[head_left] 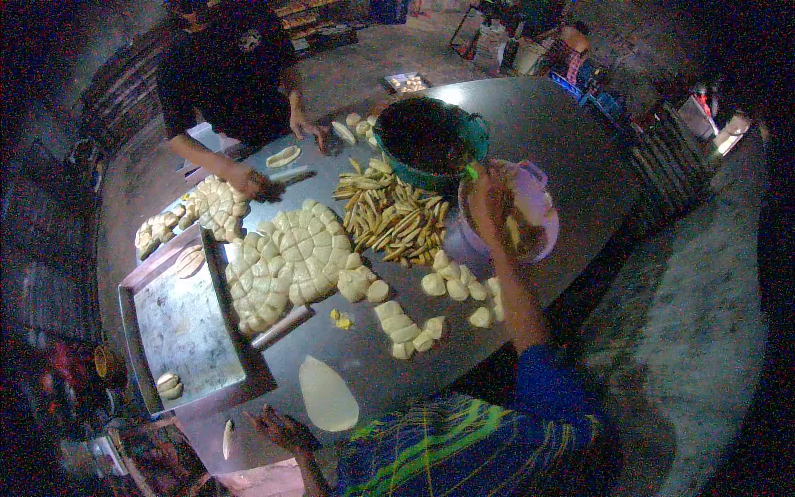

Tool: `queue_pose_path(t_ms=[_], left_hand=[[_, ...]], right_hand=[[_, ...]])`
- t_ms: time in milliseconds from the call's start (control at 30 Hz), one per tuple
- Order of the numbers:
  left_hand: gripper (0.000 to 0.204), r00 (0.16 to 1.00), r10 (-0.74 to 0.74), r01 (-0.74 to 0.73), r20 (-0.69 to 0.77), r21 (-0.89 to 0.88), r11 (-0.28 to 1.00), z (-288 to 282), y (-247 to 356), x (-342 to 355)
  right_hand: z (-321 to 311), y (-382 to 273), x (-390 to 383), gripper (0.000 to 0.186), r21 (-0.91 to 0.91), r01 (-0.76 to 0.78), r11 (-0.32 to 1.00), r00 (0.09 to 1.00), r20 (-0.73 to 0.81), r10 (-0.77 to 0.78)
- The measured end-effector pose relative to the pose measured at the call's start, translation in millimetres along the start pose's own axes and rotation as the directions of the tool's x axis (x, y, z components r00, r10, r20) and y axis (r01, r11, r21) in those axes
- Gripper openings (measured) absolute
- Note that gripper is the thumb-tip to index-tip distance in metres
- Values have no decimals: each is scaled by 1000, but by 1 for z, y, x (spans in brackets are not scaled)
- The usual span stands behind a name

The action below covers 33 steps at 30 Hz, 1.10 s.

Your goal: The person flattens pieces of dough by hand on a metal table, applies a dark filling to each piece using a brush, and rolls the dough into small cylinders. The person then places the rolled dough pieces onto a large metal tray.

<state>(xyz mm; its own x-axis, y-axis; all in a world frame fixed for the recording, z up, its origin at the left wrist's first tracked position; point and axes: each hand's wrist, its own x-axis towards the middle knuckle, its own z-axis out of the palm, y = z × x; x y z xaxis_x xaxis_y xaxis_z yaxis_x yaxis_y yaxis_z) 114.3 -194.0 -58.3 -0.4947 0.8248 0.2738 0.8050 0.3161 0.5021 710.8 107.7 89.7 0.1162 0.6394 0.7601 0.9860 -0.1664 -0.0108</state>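
My left hand (281, 429), fingers spread, is at the near edge of the metal table (538, 124) and holds nothing. To its right lies a thin, teardrop-shaped sheet of dough (327, 394); to its left is a small dough strip (228, 439). My right arm stretches across the table, and my right hand (490, 186) is over the lilac bucket (542, 178), next to the teal tub (431, 176) of dark filling. Its blurred fingers appear closed at a bright green bit (471, 171), whose kind I cannot make out. The bucket holds something brownish.
Scored dough rounds (310, 248), a rolling pin (281, 327), a heap of yellowish strips (397, 219) and dough pieces (397, 327) cover the middle. A metal tray (186, 323) stands left with shaped dough pieces inside. Opposite, a co-worker (228, 83) handles dough.
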Motion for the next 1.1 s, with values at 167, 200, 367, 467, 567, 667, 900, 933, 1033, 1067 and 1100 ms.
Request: queue_pose_path(t_ms=[167, 200, 367, 467, 567, 667, 900, 933, 1033, 1067, 1100], left_hand=[[39, 999, -22, 22, -32, 16, 1000, -4, -18, -4], [39, 1000, -13, 13, -28, 2, 1000, -4, -11, -2], [39, 1000, -8, 7, -16, -57, 998, 2, 7, -1], [38, 999, -43, 40, -32, -72, 997, 2, 2, 0], [37, 997, -47, 39, -58, -125, 991, 2, 1, -4], [36, 997, -17, -1, -69, -257, 966, 13, 16, -1], [40, 1000, -29, 28, 0, -176, 984, 46, -37, -7], [41, 997, -82, 83, 7, -79, 993, 19, -14, -6], [42, 993, 117, -114, -24, 87, 990, 10, -27, -14], [43, 996, 88, -88, 4, 65, 994, 14, -20, -11], [43, 998, 60, -61, 35, 44, 997, 17, -11, -9]], right_hand=[[69, 58, 71, 25, -86, 39, 996, 878, 478, 7], [80, 75, 88, 23, -92, 34, 995, 860, 511, 18], [133, 141, 164, 25, -239, 220, 946, 656, 754, 37], [158, 135, 153, 25, -106, 53, 993, 617, 785, 51], [173, 119, 137, 22, 51, -200, 978, 452, 891, 46], [168, 137, 112, 20, 234, -501, 833, 401, 916, -16], [122, 60, 74, 21, 314, -795, 518, 500, 824, 268], [116, 26, 76, 22, 357, -814, 459, 505, 825, 253], [49, -27, 83, 27, 434, -847, 307, 518, 803, 295], [48, -15, 79, 28, 456, -849, 269, 525, 786, 326], [46, -2, 74, 30, 478, -847, 231, 531, 769, 357]])
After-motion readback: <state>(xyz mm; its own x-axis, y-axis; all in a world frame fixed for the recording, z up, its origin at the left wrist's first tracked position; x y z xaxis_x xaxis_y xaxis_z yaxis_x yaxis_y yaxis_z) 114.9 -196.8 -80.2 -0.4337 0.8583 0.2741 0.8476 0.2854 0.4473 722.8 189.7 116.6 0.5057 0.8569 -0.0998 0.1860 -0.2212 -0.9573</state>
